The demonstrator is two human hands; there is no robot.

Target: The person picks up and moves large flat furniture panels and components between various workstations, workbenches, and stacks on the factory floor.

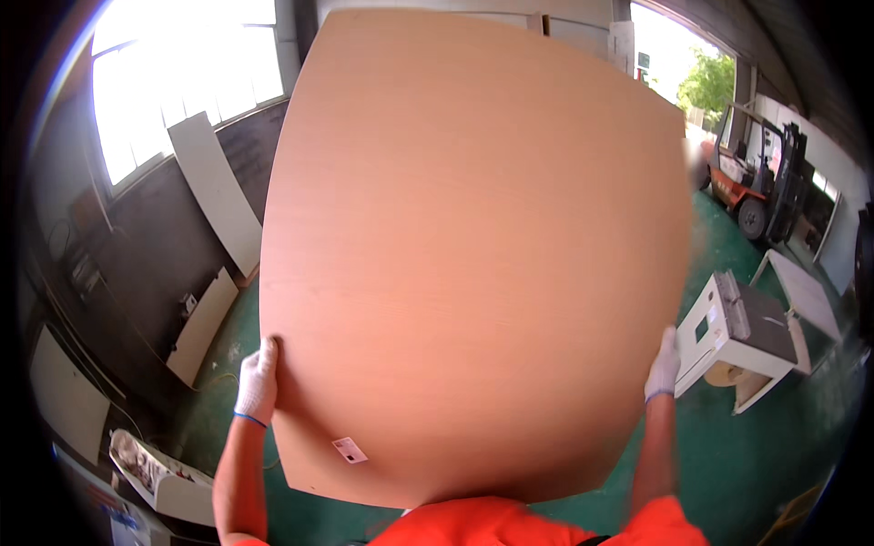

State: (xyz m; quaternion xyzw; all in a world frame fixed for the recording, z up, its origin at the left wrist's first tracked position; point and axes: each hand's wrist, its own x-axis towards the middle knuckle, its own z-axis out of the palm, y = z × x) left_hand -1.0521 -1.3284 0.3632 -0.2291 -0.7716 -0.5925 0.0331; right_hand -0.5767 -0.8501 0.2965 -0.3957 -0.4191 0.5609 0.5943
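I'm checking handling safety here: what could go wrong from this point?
1. The wood-coloured panel fills the middle of the view, so it may hide obstacles ahead.
2. The gloved left hand and right hand hold its side edges nearer the lower end, so the far end could sway or tip.
3. A white cabinet-like unit stands to the right; a swing that way might knock it.

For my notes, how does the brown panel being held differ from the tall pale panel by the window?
The brown panel is pinkish brown; the pale panel is greyish white. The brown panel is broad, the pale panel narrow. The brown panel is held up; the pale panel leans by the window. Both are flat boards.
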